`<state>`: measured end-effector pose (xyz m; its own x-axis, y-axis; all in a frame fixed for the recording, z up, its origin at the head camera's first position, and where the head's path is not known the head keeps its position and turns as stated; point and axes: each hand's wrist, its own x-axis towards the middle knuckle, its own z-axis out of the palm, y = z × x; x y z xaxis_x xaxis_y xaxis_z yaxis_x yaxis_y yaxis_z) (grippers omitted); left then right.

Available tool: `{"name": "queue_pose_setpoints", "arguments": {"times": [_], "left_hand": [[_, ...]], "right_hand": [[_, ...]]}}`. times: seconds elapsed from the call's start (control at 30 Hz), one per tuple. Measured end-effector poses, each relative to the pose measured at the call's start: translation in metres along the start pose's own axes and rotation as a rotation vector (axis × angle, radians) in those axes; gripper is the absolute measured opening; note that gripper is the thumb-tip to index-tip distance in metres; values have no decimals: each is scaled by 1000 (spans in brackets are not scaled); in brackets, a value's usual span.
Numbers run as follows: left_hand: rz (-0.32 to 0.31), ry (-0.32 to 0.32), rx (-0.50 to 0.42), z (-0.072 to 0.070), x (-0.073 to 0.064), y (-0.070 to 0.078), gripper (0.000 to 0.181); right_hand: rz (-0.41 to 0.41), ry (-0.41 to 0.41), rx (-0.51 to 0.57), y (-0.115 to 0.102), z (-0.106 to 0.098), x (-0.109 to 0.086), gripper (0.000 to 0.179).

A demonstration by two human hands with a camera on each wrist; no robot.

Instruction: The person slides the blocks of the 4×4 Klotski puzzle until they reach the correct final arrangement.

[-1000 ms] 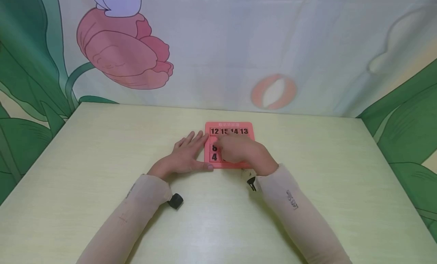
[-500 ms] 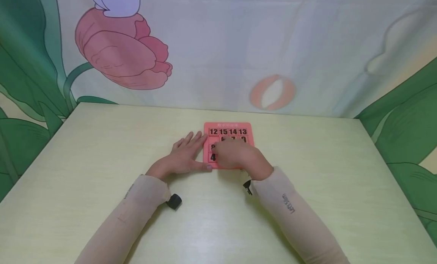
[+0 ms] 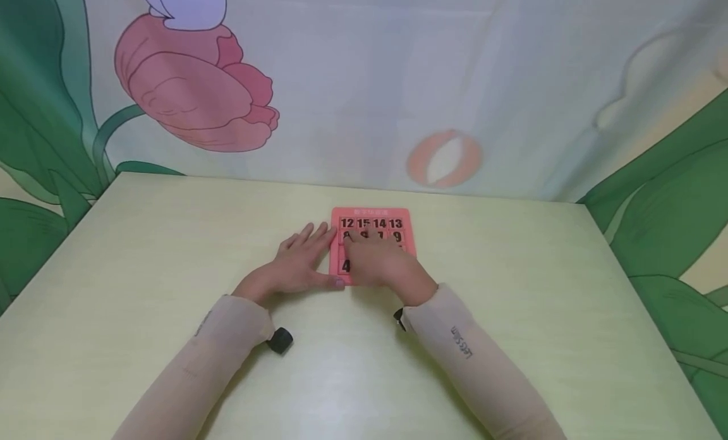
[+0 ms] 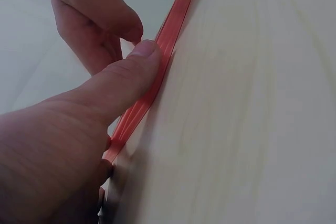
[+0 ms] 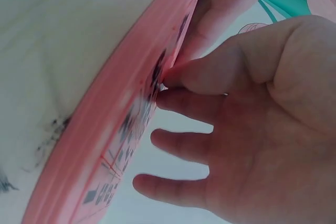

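Note:
A pink number sliding puzzle (image 3: 371, 212) lies flat on the table. Its top row reads 12, 15, 14, 13. My left hand (image 3: 292, 264) spans the near left corner, straight fingers against the left side and the thumb (image 4: 126, 74) pressing the near edge. Over the tiles is my right hand (image 3: 378, 260), with its index finger and thumb touching the puzzle by the 8 tile (image 3: 345, 234) at the left of the second row. In the right wrist view its other fingers (image 5: 181, 145) stretch out straight. Much of the lower tiles is hidden under this hand.
The pale wooden table (image 3: 512, 288) spreads around the puzzle on all sides. A printed curtain (image 3: 352, 98) with flowers and leaves hangs along the table's back edge. A black wrist device (image 3: 280, 341) sits at the left cuff.
The 8 tile has slid up from the third row to the second, leaving its old place bare. My right hand has moved up with it. The left hand keeps its place on the puzzle.

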<state>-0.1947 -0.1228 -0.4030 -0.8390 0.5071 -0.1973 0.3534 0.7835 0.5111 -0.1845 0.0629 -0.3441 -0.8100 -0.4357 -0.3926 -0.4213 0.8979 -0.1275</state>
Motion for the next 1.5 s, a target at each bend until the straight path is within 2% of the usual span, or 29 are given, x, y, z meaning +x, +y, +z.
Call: {"name": "queue_pose_setpoints", "arguments": {"times": [0.33,0.5,0.63,0.87,1.07,1.33,1.5], "left_hand": [[8,5,4,3,-1,-3,113],[15,2,-5,3,1,-2,112],[9,-7,-3,4,3,-1,113],[12,-2,-4,2,2,1,113],[-1,-2,-10,0,1,1,114],[-7,10,-23,1,0,-2,114],[-10,10,-32,0,-1,-2,113]], "right_hand": [[-27,-10,23,3,-3,-3,62],[-83,-89,65,3,-7,-14,47],[-139,-141,73,-2,-9,-24,42],[-106,-146,54,-8,-11,-34,34],[-91,-150,-9,-15,-10,-36,41],[-97,-147,-40,-15,-9,-32,46],[-43,-114,-12,-8,-6,-25,51]]}}
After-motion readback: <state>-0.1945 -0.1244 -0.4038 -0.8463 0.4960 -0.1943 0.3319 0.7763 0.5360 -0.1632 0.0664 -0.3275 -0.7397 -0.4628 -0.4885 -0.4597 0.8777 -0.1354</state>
